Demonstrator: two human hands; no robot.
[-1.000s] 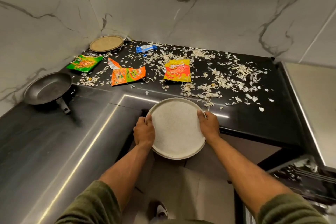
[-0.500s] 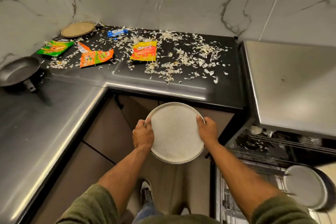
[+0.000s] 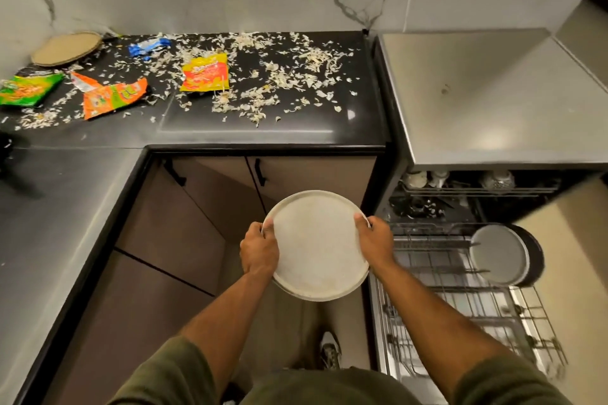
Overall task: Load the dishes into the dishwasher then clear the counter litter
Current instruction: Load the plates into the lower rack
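I hold a round white speckled plate (image 3: 317,245) flat in front of me, over the floor by the cabinet doors. My left hand (image 3: 259,250) grips its left rim and my right hand (image 3: 375,242) grips its right rim. Just to the right stands the open dishwasher (image 3: 460,194) with its lower rack (image 3: 460,293) pulled out; a grey plate (image 3: 498,255) and a dark dish behind it stand upright there. On the black counter (image 3: 263,131) lie a tan plate (image 3: 67,48), snack wrappers (image 3: 205,72) and scattered white peel scraps (image 3: 296,76).
Green (image 3: 28,89), orange (image 3: 113,99) and blue (image 3: 148,47) wrappers lie at the counter's left. The dishwasher's steel top (image 3: 493,92) is at right. Brown cabinet doors (image 3: 204,200) face me. My shoe (image 3: 330,352) is on the floor below the plate.
I have turned right and stepped back with the plate, bringing it off the counter edge toward the dishwasher. The frying pan has left the view and the lower rack now shows fully.
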